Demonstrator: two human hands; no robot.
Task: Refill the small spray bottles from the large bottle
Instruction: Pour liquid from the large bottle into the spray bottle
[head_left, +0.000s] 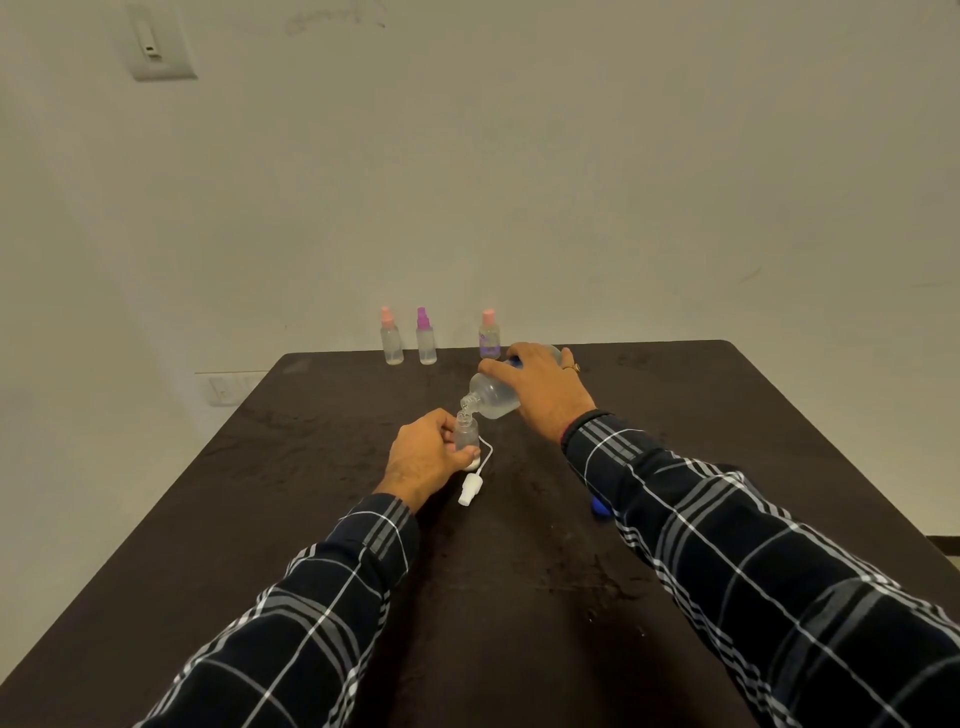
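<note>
Fingers (497, 370) round spray bottle (466, 434), large bottle (494, 399)

The large bottle (493, 399) in the right hand (540, 387) looked like cloudy, smooth plastic. The small bottle (466, 434) gripped by the left hand (423, 457) was clearer, glossier plastic. Just beside that grip lay a white plastic spray pump (470, 491). Beneath both grips the table (311, 467) was dark, matt, mottled. The sleeves (727, 519) were checked woven cloth.
</note>
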